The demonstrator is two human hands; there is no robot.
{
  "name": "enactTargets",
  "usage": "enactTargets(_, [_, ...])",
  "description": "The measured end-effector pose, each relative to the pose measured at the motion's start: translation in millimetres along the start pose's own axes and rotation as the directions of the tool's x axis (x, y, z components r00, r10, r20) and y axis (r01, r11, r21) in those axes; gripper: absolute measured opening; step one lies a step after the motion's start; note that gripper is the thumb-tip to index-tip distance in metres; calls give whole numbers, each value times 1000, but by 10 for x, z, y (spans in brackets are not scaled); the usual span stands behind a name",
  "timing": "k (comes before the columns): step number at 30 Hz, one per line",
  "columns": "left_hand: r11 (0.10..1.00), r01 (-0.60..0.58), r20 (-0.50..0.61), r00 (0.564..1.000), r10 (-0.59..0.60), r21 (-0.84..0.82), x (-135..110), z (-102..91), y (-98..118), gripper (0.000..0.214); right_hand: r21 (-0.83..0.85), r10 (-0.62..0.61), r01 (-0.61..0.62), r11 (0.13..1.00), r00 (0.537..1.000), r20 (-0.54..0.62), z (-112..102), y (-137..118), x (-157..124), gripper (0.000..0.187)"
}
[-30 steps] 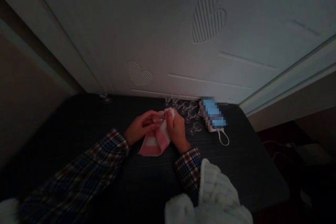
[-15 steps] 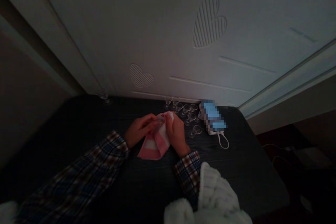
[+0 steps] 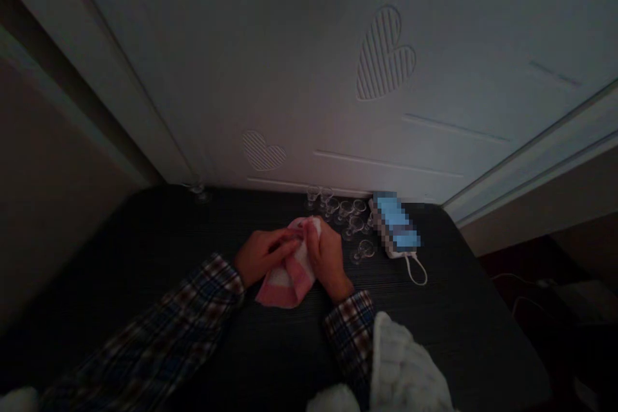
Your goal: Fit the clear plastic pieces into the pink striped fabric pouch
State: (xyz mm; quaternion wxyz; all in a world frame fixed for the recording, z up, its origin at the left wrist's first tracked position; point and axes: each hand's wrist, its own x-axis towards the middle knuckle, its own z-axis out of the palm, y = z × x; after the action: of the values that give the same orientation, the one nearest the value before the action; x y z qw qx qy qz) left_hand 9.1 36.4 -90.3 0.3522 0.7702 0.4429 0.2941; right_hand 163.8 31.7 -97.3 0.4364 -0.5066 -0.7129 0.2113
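The room is dim. My left hand and my right hand meet over a dark table, both with fingers closed. Between them they hold a pink and white striped cloth, whose lower end hangs down to the table. A small clear object may sit in the cloth at my fingertips, but it is too dark to tell. Just behind my right hand stand several small clear glasses.
A lit phone lies right of the glasses with a white cord looping from it. One more small glass stands at the back left. A white panel with heart reliefs rises behind the table. White fluffy fabric lies near me.
My hands stay together on the cloth with small finger movements. The whole view has shifted slightly downward in the picture as my head tilted.
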Motion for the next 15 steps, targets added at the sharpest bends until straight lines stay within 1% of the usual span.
enactTargets(3, [999, -11, -17, 1000, 11, 35, -11, -3, 13, 31, -9, -27, 27, 1000, 1000, -13, 2, 3, -6, 31])
enactTargets(9, [1000, -21, -90, 996, 23, 23, -10, 17, -35, 27, -21, -38, 37, 999, 999, -24, 9, 6, -2, 30])
enactTargets(11, [997, -47, -114, 992, 53, 54, -13, 19, -55, 26, -21, -29, 29, 999, 999, -24, 10, 1, -6, 30])
enactTargets(15, [975, -130, -157, 975, 158, 178, -27, 21, -82, 28, -18, -16, 15, 1000, 999, -36, 14, 0, -7, 31])
